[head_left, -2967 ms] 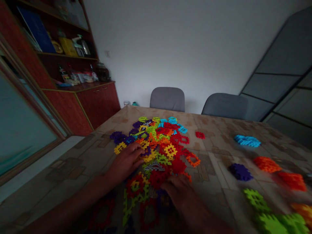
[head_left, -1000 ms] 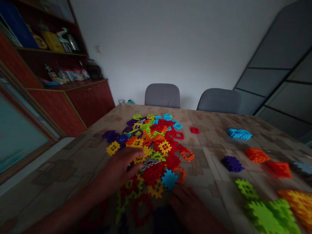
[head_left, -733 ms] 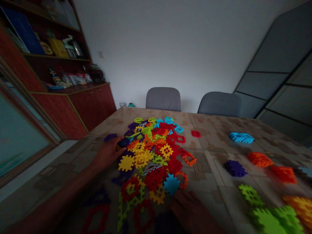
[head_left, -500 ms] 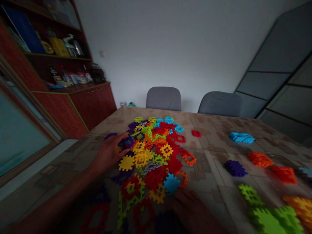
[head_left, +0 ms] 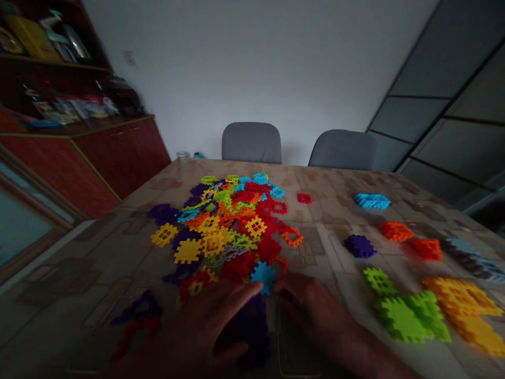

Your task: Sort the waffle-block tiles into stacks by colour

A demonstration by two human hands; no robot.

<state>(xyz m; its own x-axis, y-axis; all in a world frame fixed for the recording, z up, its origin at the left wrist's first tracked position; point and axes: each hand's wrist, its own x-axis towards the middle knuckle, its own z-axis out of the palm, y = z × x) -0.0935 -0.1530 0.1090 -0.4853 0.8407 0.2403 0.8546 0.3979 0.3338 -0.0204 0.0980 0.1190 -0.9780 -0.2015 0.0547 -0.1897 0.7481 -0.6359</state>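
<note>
A heap of flat, toothed plastic pieces (head_left: pixel 232 231) in many colours lies on the patterned table (head_left: pixel 315 247). My left hand (head_left: pixel 213 326) hovers at the heap's near edge, fingers stretched out, the index tip beside a blue piece (head_left: pixel 263 276). Dark purple pieces (head_left: pixel 250 329) lie between its fingers and thumb. My right hand (head_left: pixel 311 310) rests just to the right, its fingers curled down onto the table next to the same blue piece. What they cover is hidden in shadow.
Sorted piles sit on the right: blue (head_left: pixel 372 200), orange (head_left: pixel 395 230), red (head_left: pixel 426 248), purple (head_left: pixel 360 246), green (head_left: pixel 402 310), yellow-orange (head_left: pixel 465 305). Two grey chairs (head_left: pixel 252 142) stand at the far edge. A red cabinet (head_left: pixel 98 152) is on the left.
My left hand has drawn back from the heap's left side to its near edge, beside the right hand. The view has shifted, and a yellow piece now lies uncovered at the left.
</note>
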